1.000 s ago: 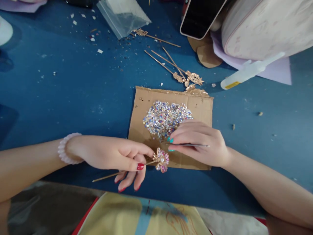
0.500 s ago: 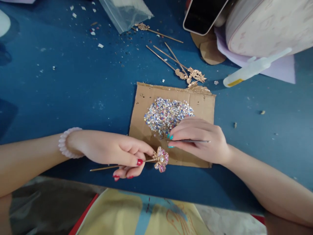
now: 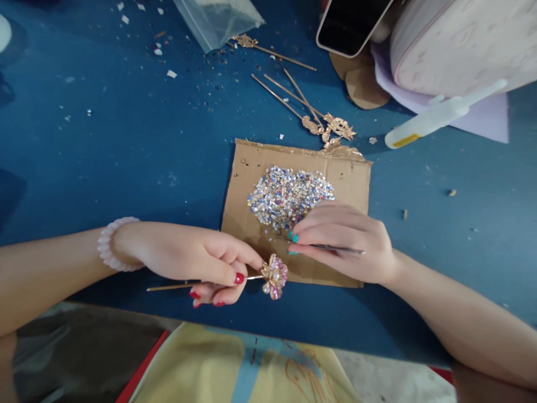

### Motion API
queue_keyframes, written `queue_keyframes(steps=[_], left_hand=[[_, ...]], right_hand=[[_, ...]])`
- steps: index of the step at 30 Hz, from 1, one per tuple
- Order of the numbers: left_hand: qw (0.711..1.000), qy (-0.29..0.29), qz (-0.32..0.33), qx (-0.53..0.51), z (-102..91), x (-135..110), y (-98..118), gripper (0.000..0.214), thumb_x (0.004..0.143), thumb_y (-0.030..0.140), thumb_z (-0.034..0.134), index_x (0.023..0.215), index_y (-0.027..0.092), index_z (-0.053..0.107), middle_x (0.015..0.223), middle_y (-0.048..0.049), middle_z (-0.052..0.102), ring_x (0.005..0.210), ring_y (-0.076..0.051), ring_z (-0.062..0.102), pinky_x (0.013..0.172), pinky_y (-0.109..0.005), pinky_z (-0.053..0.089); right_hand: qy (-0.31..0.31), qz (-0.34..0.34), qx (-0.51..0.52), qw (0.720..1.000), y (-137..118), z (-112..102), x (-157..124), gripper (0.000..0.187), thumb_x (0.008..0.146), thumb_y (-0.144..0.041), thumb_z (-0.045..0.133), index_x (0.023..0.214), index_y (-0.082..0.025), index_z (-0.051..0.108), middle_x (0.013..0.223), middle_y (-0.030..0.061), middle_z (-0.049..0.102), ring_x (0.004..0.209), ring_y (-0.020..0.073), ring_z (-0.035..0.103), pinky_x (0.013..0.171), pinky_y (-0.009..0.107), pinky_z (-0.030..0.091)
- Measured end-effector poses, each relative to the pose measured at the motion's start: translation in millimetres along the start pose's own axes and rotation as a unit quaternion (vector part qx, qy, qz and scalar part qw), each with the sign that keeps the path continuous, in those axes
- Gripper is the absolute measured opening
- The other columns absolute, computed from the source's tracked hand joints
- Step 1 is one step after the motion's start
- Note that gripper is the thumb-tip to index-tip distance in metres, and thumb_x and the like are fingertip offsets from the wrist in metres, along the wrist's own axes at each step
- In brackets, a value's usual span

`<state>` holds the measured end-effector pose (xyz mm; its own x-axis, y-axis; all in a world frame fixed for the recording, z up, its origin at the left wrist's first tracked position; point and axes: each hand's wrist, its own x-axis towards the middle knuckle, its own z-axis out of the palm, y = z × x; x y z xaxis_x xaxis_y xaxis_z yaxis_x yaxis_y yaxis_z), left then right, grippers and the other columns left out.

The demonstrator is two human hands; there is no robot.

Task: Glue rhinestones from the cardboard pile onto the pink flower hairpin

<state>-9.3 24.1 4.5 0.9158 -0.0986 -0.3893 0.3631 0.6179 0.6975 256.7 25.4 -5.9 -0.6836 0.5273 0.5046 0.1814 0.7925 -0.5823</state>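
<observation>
My left hand pinches a gold hairpin stick whose flower head, set with pink and white stones, sits at the near edge of a cardboard sheet. A pile of small iridescent rhinestones lies on that cardboard. Just right of the flower, my right hand is closed on thin metal tweezers, their tip at the near edge of the pile.
Several bare gold hairpins lie on the blue table behind the cardboard. A glue bottle, a phone, a pale bag and cardboard discs sit at back right. A plastic bag lies at the back.
My left hand has curled its lower fingers in and turned the hairpin flatter, the stick end sliding left. The right hand has barely shifted.
</observation>
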Motion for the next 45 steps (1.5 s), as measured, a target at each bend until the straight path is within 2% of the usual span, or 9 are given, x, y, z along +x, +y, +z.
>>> queue_keyframes(steps=[10, 25, 31, 38, 45], left_hand=[[1.000, 0.007, 0.001, -0.008, 2.4, 0, 2, 0.041, 0.099, 0.012, 0.042, 0.139, 0.014, 0.049, 0.077, 0.0031, 0.054, 0.051, -0.008, 0.040, 0.048, -0.019, 0.035], [1.000, 0.014, 0.006, -0.006, 1.4, -3, -2, 0.034, 0.107, 0.016, 0.034, 0.140, 0.016, 0.043, 0.082, 0.0030, 0.052, 0.055, -0.009, 0.038, 0.051, -0.021, 0.030], [1.000, 0.011, 0.014, -0.021, 1.5, -3, -4, 0.033, 0.107, 0.021, 0.038, 0.140, 0.016, 0.043, 0.082, 0.0021, 0.054, 0.055, -0.009, 0.040, 0.049, -0.021, 0.031], [0.999, 0.004, 0.024, -0.026, 0.6, -1, -4, 0.034, 0.108, 0.025, 0.036, 0.139, 0.016, 0.046, 0.082, 0.0012, 0.054, 0.054, -0.008, 0.039, 0.050, -0.021, 0.032], [0.999, 0.009, 0.027, -0.046, 1.2, -1, -8, 0.039, 0.109, 0.025, 0.038, 0.146, 0.014, 0.041, 0.083, 0.0001, 0.055, 0.054, -0.008, 0.041, 0.049, -0.021, 0.031]], right_hand=[[0.000, -0.006, -0.018, 1.000, 0, -1, 1, 0.013, 0.088, -0.018, 0.076, 0.088, -0.017, 0.064, 0.077, 0.0034, 0.076, 0.072, 0.0144, 0.074, 0.070, 0.029, 0.060], [0.024, 0.035, -0.043, 0.998, 1, -5, 1, 0.011, 0.088, -0.015, 0.076, 0.087, -0.019, 0.066, 0.080, 0.0028, 0.078, 0.074, 0.0155, 0.075, 0.073, 0.031, 0.062], [0.026, 0.056, -0.024, 0.998, 2, -8, 0, 0.009, 0.088, -0.017, 0.076, 0.089, -0.020, 0.068, 0.085, 0.0050, 0.079, 0.079, 0.0171, 0.076, 0.074, 0.032, 0.063], [0.041, 0.088, -0.033, 0.995, 4, -9, -1, 0.009, 0.087, -0.016, 0.076, 0.087, -0.021, 0.069, 0.081, 0.0023, 0.078, 0.082, 0.0173, 0.077, 0.076, 0.031, 0.063], [0.045, 0.093, -0.046, 0.994, 7, -13, -1, 0.009, 0.086, -0.020, 0.079, 0.088, -0.021, 0.071, 0.082, 0.0026, 0.077, 0.080, 0.0169, 0.075, 0.073, 0.030, 0.063]])
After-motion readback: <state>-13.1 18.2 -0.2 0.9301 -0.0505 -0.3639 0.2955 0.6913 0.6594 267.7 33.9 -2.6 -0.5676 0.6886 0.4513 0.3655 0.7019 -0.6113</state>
